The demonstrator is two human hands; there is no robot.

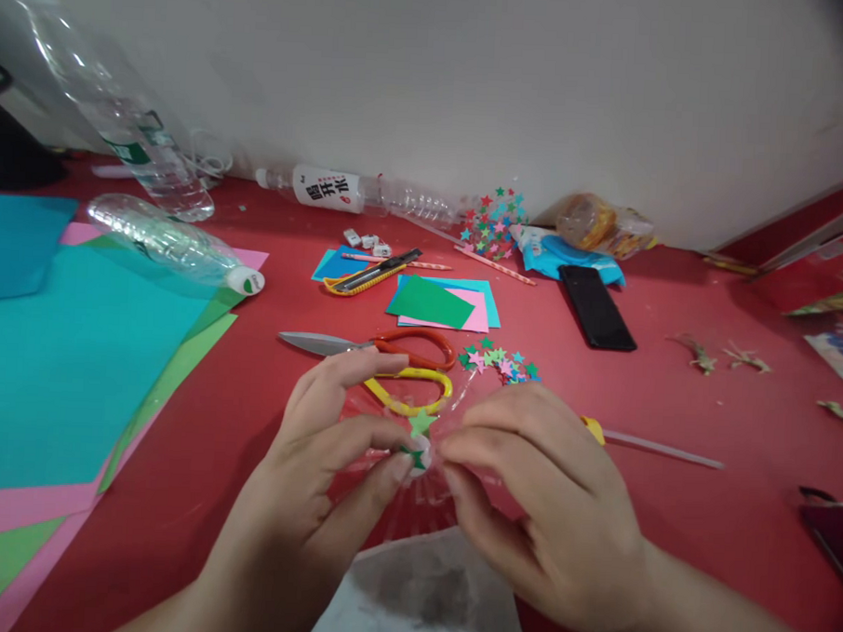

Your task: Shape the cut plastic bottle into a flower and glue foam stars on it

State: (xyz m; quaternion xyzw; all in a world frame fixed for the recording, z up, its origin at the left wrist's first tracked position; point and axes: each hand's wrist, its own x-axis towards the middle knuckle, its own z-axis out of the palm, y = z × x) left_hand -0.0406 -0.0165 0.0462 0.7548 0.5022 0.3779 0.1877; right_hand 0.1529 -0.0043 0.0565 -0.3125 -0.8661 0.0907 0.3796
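My left hand (309, 479) pinches a small dark green paper star (416, 458) between thumb and forefinger. Right beside it are a light green star (422, 422) and a whitish round piece, over clear plastic whose shape is hard to make out. My right hand (545, 508) faces it from the right, thumb and forefinger pressed together; anything between them is too small or see-through to name. Just beyond my hands lie scissors (410, 409) with one red and one yellow handle. A loose pile of coloured stars (489, 358) sits behind my right hand.
Paper cards (432, 301), a yellow cutter knife (367, 274) and a black phone (596, 308) lie farther back. Plastic bottles (166, 240) stand and lie along the wall. Large coloured sheets (77, 357) cover the left. A clear straw (667, 449) lies to the right.
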